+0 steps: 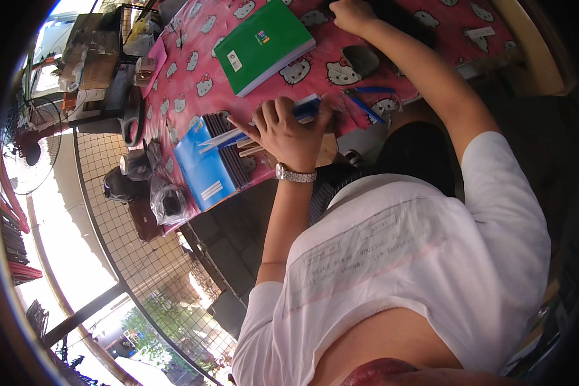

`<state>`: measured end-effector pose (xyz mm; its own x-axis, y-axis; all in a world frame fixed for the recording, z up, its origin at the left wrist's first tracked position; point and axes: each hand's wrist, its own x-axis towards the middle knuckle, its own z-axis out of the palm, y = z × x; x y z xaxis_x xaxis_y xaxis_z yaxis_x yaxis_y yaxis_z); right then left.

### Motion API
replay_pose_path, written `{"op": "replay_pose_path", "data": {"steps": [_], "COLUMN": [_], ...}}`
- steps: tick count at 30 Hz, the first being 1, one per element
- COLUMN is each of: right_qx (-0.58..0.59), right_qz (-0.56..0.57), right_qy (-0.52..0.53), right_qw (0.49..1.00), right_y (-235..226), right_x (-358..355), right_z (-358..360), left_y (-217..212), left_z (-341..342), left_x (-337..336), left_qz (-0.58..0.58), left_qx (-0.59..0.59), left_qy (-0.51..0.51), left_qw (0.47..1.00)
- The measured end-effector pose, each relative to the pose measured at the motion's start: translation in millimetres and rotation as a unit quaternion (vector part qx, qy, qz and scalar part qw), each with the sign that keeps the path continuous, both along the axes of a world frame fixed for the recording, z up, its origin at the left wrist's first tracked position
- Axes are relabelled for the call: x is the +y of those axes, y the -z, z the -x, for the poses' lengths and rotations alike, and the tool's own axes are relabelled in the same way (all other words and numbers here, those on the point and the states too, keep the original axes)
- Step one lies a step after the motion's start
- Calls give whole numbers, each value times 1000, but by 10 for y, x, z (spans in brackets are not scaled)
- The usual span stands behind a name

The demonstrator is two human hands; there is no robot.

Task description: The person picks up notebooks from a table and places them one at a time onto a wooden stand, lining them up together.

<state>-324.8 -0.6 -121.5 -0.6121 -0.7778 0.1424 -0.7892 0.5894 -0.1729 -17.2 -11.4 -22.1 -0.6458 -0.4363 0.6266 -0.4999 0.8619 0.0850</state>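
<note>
My left hand (291, 132), with a metal-banded watch (296, 174) at its wrist, is curled over a slim blue-and-white object (307, 109) at the table's near edge. Long white and blue strips (220, 141) stick out to its left, beside light wooden-looking pieces (251, 149). Blue spiral notebooks (202, 168) lie just left of that hand. At the far side, my right hand (354, 17) is closed beside a black item (405, 20); what its fingers hold is hidden. A thick green notebook (265, 44) lies between the hands, farther back.
The pink patterned tablecloth (202, 61) covers the table. A dark grey rounded object (361, 61) and blue pen-like items (367, 106) lie to the right. Plastic-wrapped things (170, 201) crowd the left corner. A fan (35, 145) and wire grille (106, 193) stand beyond.
</note>
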Motion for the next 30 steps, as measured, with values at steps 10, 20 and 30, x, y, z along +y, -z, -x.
{"op": "replay_pose_path", "data": {"steps": [10, 20, 30], "right_qx": [-270, -172, -412], "right_qz": [215, 335, 176], "right_qy": [-336, -340, -350], "right_qw": [876, 862, 822], "right_y": [-1216, -1085, -1160], "right_x": [1119, 1191, 1183], "right_z": [-1056, -1406, -1387], "left_y": [1, -216, -156], "left_z": [34, -119, -154], "left_x": [95, 102, 14], "left_qz": [-29, -27, -74], "left_qx": [24, -98, -68], "left_qy": [85, 123, 170], "left_qw": [996, 987, 980]}}
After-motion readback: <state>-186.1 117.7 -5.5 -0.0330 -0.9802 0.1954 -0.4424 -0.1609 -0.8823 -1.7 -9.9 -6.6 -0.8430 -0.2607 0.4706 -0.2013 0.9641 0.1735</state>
